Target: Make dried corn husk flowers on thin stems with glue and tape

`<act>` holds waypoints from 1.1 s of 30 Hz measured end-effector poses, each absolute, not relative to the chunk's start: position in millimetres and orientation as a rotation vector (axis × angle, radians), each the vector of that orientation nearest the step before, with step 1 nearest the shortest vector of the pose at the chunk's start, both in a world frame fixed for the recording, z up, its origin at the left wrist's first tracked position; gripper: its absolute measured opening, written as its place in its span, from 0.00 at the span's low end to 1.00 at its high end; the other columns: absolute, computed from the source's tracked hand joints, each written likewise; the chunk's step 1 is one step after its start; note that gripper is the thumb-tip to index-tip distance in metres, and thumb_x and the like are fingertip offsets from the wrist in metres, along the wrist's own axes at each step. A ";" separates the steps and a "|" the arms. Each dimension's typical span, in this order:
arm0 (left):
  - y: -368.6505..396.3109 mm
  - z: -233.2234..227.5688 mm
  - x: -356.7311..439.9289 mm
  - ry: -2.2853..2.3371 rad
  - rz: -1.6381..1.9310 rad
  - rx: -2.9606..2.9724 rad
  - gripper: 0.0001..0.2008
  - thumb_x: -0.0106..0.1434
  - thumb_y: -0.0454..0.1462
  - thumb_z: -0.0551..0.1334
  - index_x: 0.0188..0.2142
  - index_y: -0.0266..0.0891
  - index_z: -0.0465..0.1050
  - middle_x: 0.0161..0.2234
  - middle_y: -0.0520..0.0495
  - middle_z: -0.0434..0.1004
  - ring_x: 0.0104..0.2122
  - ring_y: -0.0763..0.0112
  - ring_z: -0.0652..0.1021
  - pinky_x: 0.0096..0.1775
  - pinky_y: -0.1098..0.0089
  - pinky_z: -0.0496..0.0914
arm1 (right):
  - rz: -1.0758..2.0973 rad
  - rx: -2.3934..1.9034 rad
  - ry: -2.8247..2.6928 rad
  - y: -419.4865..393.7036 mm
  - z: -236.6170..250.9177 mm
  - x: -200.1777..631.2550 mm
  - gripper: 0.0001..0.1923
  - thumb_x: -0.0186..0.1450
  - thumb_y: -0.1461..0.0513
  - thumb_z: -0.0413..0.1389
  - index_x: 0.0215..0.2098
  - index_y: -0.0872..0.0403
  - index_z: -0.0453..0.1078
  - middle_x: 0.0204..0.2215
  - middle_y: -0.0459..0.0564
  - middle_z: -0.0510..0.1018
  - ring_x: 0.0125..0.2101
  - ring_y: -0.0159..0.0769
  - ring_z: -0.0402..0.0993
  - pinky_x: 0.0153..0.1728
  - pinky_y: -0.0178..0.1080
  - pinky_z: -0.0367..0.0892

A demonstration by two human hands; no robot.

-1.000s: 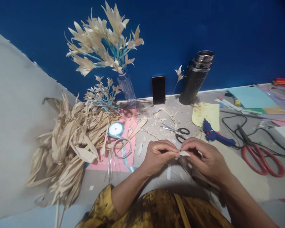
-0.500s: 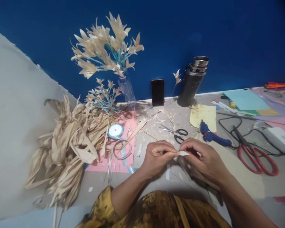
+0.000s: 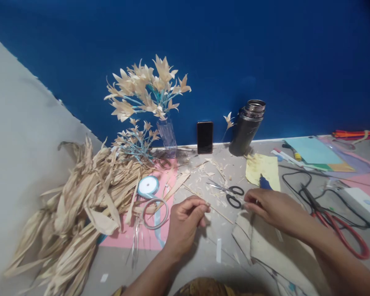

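My left hand (image 3: 186, 222) is closed in a pinch over the middle of the table. Whatever lies between its fingertips is too small to make out. A thin straw-coloured stick (image 3: 220, 214) lies just beyond them. My right hand (image 3: 269, 207) hangs further right, its fingers curled together; anything inside them is hidden. Small scissors (image 3: 225, 188) with black handles lie just left of its fingertips, blades pointing left. Behind this hand, the blue glue gun (image 3: 265, 183) shows only in part, near a yellow paper (image 3: 273, 168). Beneath my right forearm is a beige cloth-like sheet (image 3: 283, 250).
Dried husks (image 3: 95, 197) are heaped at left beside a ribbon spool (image 3: 148, 186) and a grey ring (image 3: 156, 224). Husk flowers stand in a clear vase (image 3: 167, 137). A phone (image 3: 205, 137) and flask (image 3: 246, 129) stand by the wall. Red-handled scissors (image 3: 348, 236) and cables lie right.
My hands have moved apart: the left went left and slightly down, the right moved right. The small pale piece between them no longer shows. The view has tilted upward.
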State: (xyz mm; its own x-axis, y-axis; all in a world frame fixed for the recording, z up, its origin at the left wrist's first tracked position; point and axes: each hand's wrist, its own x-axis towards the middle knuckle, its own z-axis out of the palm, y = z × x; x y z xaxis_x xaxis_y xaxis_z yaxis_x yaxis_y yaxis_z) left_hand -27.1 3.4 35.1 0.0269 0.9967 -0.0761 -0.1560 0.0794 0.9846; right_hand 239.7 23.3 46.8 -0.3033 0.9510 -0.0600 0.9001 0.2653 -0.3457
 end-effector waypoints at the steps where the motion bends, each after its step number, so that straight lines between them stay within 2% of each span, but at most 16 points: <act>1: 4.2 33.9 -29.1 1.118 1.211 1.033 0.10 0.58 0.41 0.70 0.26 0.36 0.80 0.26 0.49 0.77 0.16 0.79 0.70 0.21 0.75 0.65 | 0.430 -1.804 -2.382 33.3 48.9 237.0 0.08 0.68 0.58 0.57 0.32 0.48 0.76 0.28 0.47 0.82 0.27 0.41 0.76 0.25 0.37 0.56; 6: 5.8 30.9 -32.9 1.104 1.216 1.011 0.09 0.54 0.38 0.72 0.23 0.36 0.78 0.24 0.51 0.74 0.16 0.80 0.69 0.21 0.75 0.64 | 0.375 -1.998 -2.437 102.3 58.8 213.6 0.11 0.69 0.62 0.54 0.34 0.51 0.79 0.34 0.54 0.84 0.33 0.42 0.78 0.27 0.37 0.56; 9: 5.5 29.9 -33.6 1.078 1.208 0.970 0.08 0.52 0.37 0.72 0.22 0.36 0.78 0.24 0.51 0.73 0.16 0.80 0.69 0.20 0.76 0.62 | 0.410 -2.032 -2.442 150.7 55.1 199.3 0.08 0.67 0.64 0.57 0.35 0.54 0.80 0.34 0.56 0.84 0.35 0.43 0.79 0.28 0.37 0.60; 12: 5.6 27.8 -34.5 1.069 1.208 0.920 0.07 0.51 0.36 0.72 0.21 0.35 0.78 0.23 0.51 0.73 0.16 0.80 0.69 0.19 0.76 0.61 | 0.487 -2.015 -2.474 191.5 46.5 185.0 0.07 0.70 0.62 0.58 0.41 0.55 0.79 0.40 0.53 0.83 0.39 0.41 0.80 0.36 0.38 0.70; 14: 5.9 26.2 -35.4 1.069 1.215 0.882 0.07 0.49 0.36 0.73 0.21 0.35 0.79 0.23 0.51 0.73 0.15 0.80 0.69 0.19 0.76 0.61 | 0.515 -1.993 -2.499 210.1 40.5 174.3 0.11 0.72 0.57 0.59 0.48 0.55 0.76 0.46 0.52 0.81 0.43 0.40 0.79 0.43 0.43 0.75; 16: 6.4 24.8 -36.6 1.070 1.220 0.845 0.07 0.48 0.36 0.73 0.21 0.35 0.79 0.23 0.52 0.73 0.15 0.81 0.69 0.19 0.76 0.60 | 0.517 -1.961 -2.521 221.3 34.6 163.1 0.16 0.72 0.55 0.59 0.54 0.55 0.73 0.51 0.53 0.78 0.47 0.42 0.78 0.47 0.49 0.76; 19: 7.3 23.0 -38.8 1.082 1.215 0.789 0.09 0.47 0.36 0.74 0.21 0.34 0.78 0.23 0.52 0.74 0.14 0.81 0.69 0.19 0.77 0.60 | 0.496 -1.926 -2.540 228.2 24.9 148.3 0.18 0.72 0.55 0.59 0.57 0.54 0.71 0.55 0.54 0.76 0.50 0.44 0.77 0.50 0.51 0.75; 29: 9.1 14.9 -39.3 0.993 1.137 0.581 0.19 0.44 0.43 0.79 0.27 0.34 0.77 0.17 0.53 0.72 0.13 0.82 0.66 0.18 0.78 0.55 | 0.604 -1.910 -2.455 231.6 14.5 138.9 0.18 0.72 0.55 0.59 0.57 0.53 0.71 0.55 0.54 0.76 0.49 0.43 0.77 0.49 0.50 0.76; 31: 10.5 13.4 -39.4 0.931 1.182 0.508 0.20 0.45 0.44 0.80 0.28 0.35 0.76 0.20 0.52 0.75 0.13 0.83 0.64 0.18 0.78 0.55 | 0.627 -1.839 -2.393 229.9 22.0 143.8 0.14 0.72 0.57 0.60 0.52 0.55 0.74 0.51 0.53 0.78 0.46 0.41 0.78 0.47 0.48 0.76; 33: 12.3 12.6 -40.0 0.880 1.214 0.448 0.20 0.45 0.44 0.80 0.28 0.35 0.75 0.23 0.52 0.76 0.14 0.85 0.63 0.19 0.78 0.54 | 0.649 -1.751 -2.302 224.6 33.2 150.6 0.07 0.70 0.60 0.60 0.43 0.57 0.76 0.42 0.52 0.82 0.41 0.38 0.78 0.44 0.42 0.75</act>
